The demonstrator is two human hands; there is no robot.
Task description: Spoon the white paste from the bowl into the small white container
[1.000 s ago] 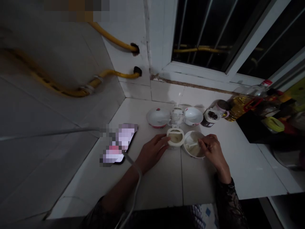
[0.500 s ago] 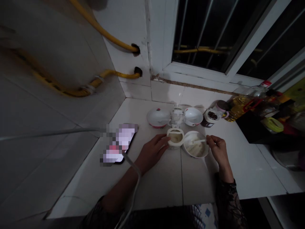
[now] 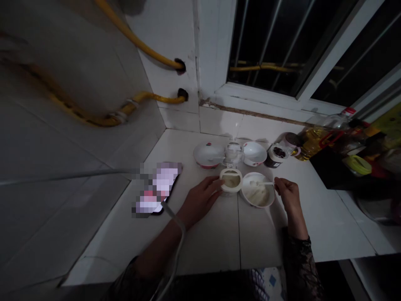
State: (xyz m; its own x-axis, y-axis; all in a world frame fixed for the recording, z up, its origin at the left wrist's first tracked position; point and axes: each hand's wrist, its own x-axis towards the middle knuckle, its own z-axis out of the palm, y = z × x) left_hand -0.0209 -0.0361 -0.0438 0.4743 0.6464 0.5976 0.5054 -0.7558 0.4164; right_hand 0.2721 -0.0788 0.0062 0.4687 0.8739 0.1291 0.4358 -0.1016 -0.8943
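My left hand (image 3: 202,197) grips the near left side of a small clear jar (image 3: 231,187) with a wide cream rim, which stands on the counter with pale powder inside. Just right of it is a white bowl (image 3: 257,205) with a pinkish rim, part filled with whitish powder. My right hand (image 3: 287,193) is closed on the handle end of a small white spoon (image 3: 265,183). The spoon's tip hangs over the far part of the bowl and seems to carry some powder.
Behind stand another bowl (image 3: 206,155), a clear glass container (image 3: 233,154), a smaller bowl (image 3: 255,154) and a dark-filled jar (image 3: 277,154). A phone (image 3: 161,188) with a cable (image 3: 178,225) lies left. Oil bottles (image 3: 316,136) and a black box (image 3: 330,167) are at right.
My right hand has shifted slightly right, drawing the spoon with it and leaving it more level over the bowl. My left hand and the jar stay in place.
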